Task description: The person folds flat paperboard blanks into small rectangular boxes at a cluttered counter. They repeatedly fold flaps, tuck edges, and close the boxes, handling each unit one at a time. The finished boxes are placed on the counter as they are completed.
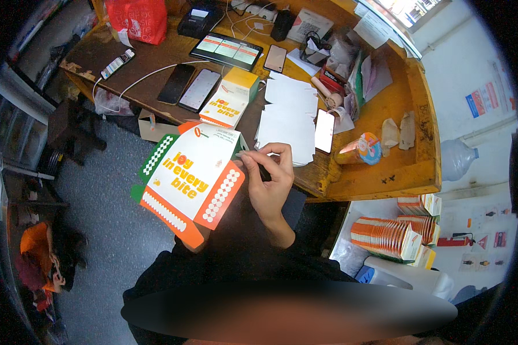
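Observation:
A partly unfolded food box (198,164) is held up in front of me, white on its face with orange and green flaps and yellow lettering. From underneath, my left hand (205,234) supports it; the box covers most of that hand, fingers included. My right hand (272,183) is closed in a pinch at the box's upper right edge, thumb and fingertips together by a green flap there. Just beyond, a closed food box (229,100) with a yellow side stands on the wooden desk (144,80).
White paper sheets (288,115) lie right of the boxes. Phones (198,89), a tablet (227,50) and a white cable (149,73) occupy the desk. A lidded cup (360,149) stands near its right edge. Stacked folded boxes (380,237) are at lower right.

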Demonstrator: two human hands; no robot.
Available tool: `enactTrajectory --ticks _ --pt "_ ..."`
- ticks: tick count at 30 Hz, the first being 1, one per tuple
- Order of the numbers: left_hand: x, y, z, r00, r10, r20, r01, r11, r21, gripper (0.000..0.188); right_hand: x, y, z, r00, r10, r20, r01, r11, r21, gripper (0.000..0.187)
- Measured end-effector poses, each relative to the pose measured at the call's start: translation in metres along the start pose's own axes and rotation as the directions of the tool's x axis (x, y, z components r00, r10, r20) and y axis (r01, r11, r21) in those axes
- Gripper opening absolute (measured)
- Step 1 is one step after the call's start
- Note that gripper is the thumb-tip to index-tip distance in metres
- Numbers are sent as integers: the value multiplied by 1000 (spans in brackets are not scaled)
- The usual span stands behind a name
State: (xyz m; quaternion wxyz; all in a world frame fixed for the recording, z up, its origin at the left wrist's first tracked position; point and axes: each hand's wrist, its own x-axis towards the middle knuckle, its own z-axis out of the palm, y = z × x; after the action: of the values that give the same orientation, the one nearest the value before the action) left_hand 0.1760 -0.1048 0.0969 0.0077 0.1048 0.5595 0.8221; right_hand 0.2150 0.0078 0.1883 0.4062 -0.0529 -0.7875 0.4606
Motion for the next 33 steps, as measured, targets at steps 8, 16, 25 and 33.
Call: enactTrajectory --ticks 8,16,25,33 --pt "1 0 8 998 25 -65 -30 997 -77 42 1 11 -1 984 -110 143 116 993 -33 22" --pt "8 23 14 922 205 -329 -133 964 230 31 -4 24 11 888 -323 328 303 946 112 37" --pt "1 35 15 905 182 -384 -129 979 161 30 -23 36 19 887 -227 403 249 969 -1 70" --pt "-14 24 4 981 100 164 -179 788 589 49 -22 55 20 982 7 191 4 998 -56 42"
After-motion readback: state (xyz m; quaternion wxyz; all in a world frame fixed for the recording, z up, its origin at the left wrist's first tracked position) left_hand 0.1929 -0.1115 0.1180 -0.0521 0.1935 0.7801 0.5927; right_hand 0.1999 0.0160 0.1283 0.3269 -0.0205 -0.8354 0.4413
